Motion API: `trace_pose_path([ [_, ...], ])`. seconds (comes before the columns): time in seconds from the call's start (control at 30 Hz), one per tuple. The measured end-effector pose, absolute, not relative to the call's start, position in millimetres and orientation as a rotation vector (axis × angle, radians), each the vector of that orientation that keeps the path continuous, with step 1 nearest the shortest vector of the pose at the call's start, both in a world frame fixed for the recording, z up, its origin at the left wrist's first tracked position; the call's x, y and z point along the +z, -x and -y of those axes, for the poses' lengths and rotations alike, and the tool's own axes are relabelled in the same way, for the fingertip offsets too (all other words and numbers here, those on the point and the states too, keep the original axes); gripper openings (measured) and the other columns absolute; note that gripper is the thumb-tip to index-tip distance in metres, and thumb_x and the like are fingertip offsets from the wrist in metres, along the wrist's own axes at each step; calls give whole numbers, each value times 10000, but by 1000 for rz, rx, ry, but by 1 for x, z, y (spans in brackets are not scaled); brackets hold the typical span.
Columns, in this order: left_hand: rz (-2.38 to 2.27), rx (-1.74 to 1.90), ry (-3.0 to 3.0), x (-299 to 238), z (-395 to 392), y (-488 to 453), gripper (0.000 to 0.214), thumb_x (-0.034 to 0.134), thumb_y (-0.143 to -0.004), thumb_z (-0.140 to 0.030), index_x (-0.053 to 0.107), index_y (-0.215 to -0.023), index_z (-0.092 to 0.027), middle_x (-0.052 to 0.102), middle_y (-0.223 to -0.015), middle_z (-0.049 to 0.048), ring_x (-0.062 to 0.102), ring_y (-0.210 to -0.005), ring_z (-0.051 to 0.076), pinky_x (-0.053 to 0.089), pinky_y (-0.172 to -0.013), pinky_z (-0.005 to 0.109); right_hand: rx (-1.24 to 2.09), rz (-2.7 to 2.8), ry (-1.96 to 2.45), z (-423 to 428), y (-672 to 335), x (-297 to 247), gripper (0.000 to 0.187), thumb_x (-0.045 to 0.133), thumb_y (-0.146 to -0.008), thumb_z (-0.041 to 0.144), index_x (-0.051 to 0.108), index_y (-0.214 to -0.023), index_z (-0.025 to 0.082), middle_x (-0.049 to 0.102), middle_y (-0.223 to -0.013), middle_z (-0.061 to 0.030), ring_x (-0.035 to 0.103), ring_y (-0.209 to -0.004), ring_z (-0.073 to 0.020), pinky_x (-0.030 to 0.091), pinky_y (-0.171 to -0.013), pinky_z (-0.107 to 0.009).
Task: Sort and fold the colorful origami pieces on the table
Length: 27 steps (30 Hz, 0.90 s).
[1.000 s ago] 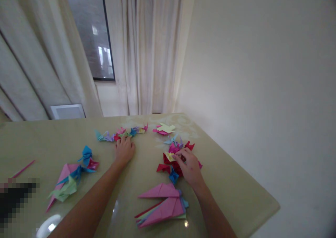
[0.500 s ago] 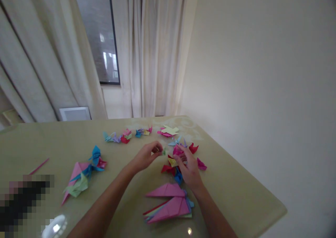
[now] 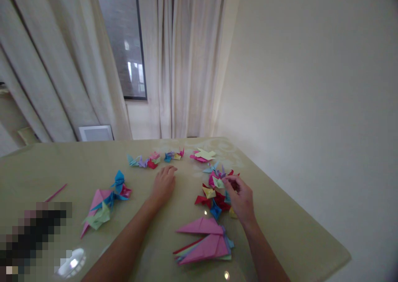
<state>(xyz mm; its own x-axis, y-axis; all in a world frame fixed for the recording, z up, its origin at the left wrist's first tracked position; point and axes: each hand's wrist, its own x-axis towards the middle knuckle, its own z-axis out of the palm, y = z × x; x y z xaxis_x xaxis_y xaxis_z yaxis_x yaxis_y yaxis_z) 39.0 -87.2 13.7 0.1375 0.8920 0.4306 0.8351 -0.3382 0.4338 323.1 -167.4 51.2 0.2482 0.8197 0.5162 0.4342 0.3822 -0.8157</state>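
Note:
My left hand (image 3: 164, 182) rests low over the table, its fingers stretched forward and holding nothing. To its right, my right hand (image 3: 242, 197) has thumb and fingers pinched together at the edge of a light green folded-paper piece (image 3: 218, 183). The green piece lies against a magenta origami piece (image 3: 212, 177). Around them are a pale blue paper crane (image 3: 210, 168), a yellow piece (image 3: 209, 193), red folded papers (image 3: 202, 200) and a blue piece (image 3: 215, 210). My right hand partly covers some pieces behind it.
Pink folded papers (image 3: 205, 249) lie stacked in front. More origami sits at left, including a blue piece (image 3: 119, 181) and a green one (image 3: 100, 217). Small cranes (image 3: 143, 161) and a pale cut-out shape (image 3: 205, 154) line the back. A wall (image 3: 311, 108) borders the right.
My left hand let go of the small green piece and drew back left. The green piece now sits by the magenta one. My right hand shifted slightly right. The view turned a little left.

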Motion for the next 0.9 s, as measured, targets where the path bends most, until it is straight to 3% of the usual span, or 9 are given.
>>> trace_pose_path([
  [0.13, -2111, 979, -2123, -7, 76, -21, 446, 485, -943, -154, 611, -1370, -137, 544, -1507, 219, 473, -1406, 395, 420, -1128, 580, 367, 1412, 1296, 169, -326, 52, 386, 666, -936, 589, 747, -908, 212, 748, -783, -53, 671, -651, -216, 526, -603, -296],
  [0.3, -2419, 900, -1994, -13, 52, -19, 563, 501, -959, -251, 504, -1516, -167, 366, -1675, 198, 317, -1536, 388, 317, -1200, 602, 347, 1471, 1318, 167, -326, 45, 366, 652, -959, 570, 724, -942, 212, 734, -803, -55, 661, -628, -216, 525, -603, -313],
  [0.37, -2420, 871, -2002, -12, 41, -17, 559, 491, -972, -277, 501, -1523, -188, 360, -1681, 192, 286, -1549, 399, 303, -1199, 629, 328, 1488, 1315, 166, -326, 42, 358, 644, -974, 562, 723, -966, 213, 737, -842, -59, 662, -641, -216, 529, -623, -321],
  [0.47, -2374, 866, -2004, -9, 29, -13, 484, 481, -980, -298, 584, -1443, -197, 471, -1595, 197, 335, -1511, 428, 354, -1157, 643, 295, 1515, 1306, 164, -326, 40, 348, 630, -994, 548, 726, -972, 214, 733, -868, -63, 663, -672, -219, 531, -663, -331],
  [0.63, -2219, 985, -2055, -3, 30, -8, 414, 471, -951, -205, 633, -1327, -146, 623, -1411, 202, 489, -1401, 360, 411, -1154, 521, 276, 1545, 1290, 164, -322, 40, 314, 615, -1010, 499, 725, -947, 212, 721, -876, -62, 652, -689, -219, 515, -678, -331],
  [0.73, -2093, 1087, -2057, -2, 38, -1, 342, 457, -907, -155, 660, -1182, -146, 696, -1260, 191, 569, -1307, 339, 430, -1146, 513, 289, 1537, 1282, 165, -321, 41, 262, 619, -1001, 444, 719, -942, 209, 726, -886, -59, 658, -706, -219, 514, -690, -330],
  [0.83, -1970, 1186, -2001, -3, 49, 7, 215, 500, -853, -202, 636, -1018, -181, 726, -1033, 146, 665, -1107, 332, 531, -1031, 529, 285, 1522, 1275, 165, -320, 42, 229, 618, -989, 411, 717, -937, 210, 724, -881, -55, 658, -710, -220, 510, -693, -332],
  [0.9, -1873, 1255, -1948, -4, 60, 11, 216, 524, -844, -269, 607, -1027, -191, 718, -980, 116, 700, -1006, 300, 593, -937, 493, 291, 1533, 1267, 165, -318, 43, 217, 615, -987, 395, 717, -927, 214, 720, -876, -53, 652, -703, -218, 503, -686, -331],
])
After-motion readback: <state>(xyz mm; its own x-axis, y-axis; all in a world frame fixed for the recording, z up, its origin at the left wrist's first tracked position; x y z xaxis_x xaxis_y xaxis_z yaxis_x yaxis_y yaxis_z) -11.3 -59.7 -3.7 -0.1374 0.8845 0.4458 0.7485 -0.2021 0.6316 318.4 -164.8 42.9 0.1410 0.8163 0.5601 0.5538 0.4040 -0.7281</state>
